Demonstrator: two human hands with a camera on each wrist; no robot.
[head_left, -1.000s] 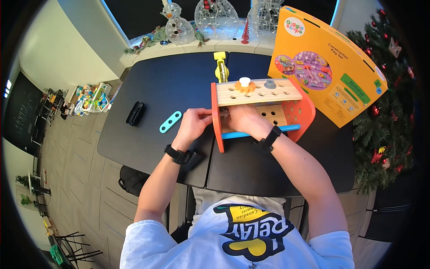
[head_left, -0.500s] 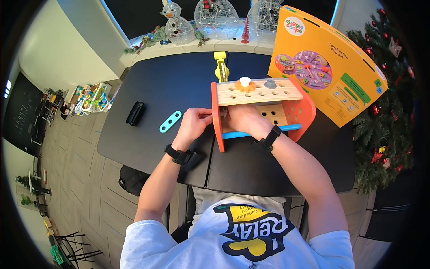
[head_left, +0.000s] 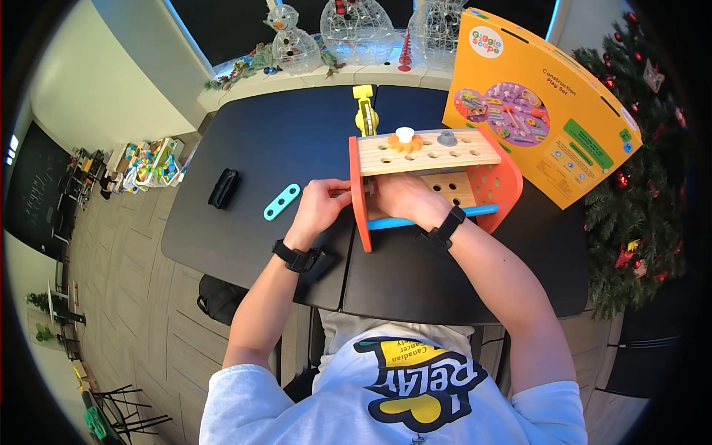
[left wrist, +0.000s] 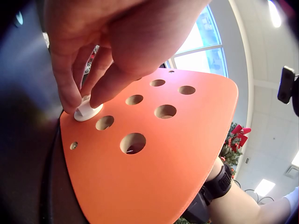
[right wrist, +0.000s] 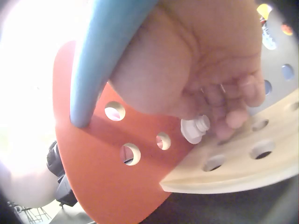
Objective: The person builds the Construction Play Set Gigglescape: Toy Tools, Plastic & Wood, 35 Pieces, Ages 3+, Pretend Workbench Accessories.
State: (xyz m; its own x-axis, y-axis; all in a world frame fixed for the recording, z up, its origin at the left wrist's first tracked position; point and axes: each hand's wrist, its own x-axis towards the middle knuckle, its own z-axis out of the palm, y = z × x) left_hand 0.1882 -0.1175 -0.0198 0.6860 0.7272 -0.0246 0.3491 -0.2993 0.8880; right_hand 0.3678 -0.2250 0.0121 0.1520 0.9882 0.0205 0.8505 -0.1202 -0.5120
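Observation:
A wooden toy workbench point(head_left: 430, 153) with orange-red side panels stands on the dark table. Outside its left panel point(left wrist: 154, 135), my left hand point(head_left: 320, 206) pinches the head of a white plastic bolt point(left wrist: 88, 111) between thumb and fingertips, low against the panel. My right hand point(head_left: 409, 199) reaches inside over the blue bar point(head_left: 389, 222). There its curled fingers hold a white plastic nut point(right wrist: 194, 129) against the panel's inner face, beside the perforated wooden shelf point(right wrist: 243, 161); part of the grip is hidden. On the bench top sit an orange gear point(head_left: 406, 144) with a white bolt head and a grey nut point(head_left: 446, 139).
A teal three-hole strip point(head_left: 282, 202) and a black case point(head_left: 224, 188) lie left of the workbench. Behind it is a yellow-green toy tool point(head_left: 366, 111). A large yellow box point(head_left: 534, 104) stands at the back right, near a decorated tree point(head_left: 630, 185).
Both hands stay at the left panel with hardly any movement. The workbench and the loose pieces keep their places.

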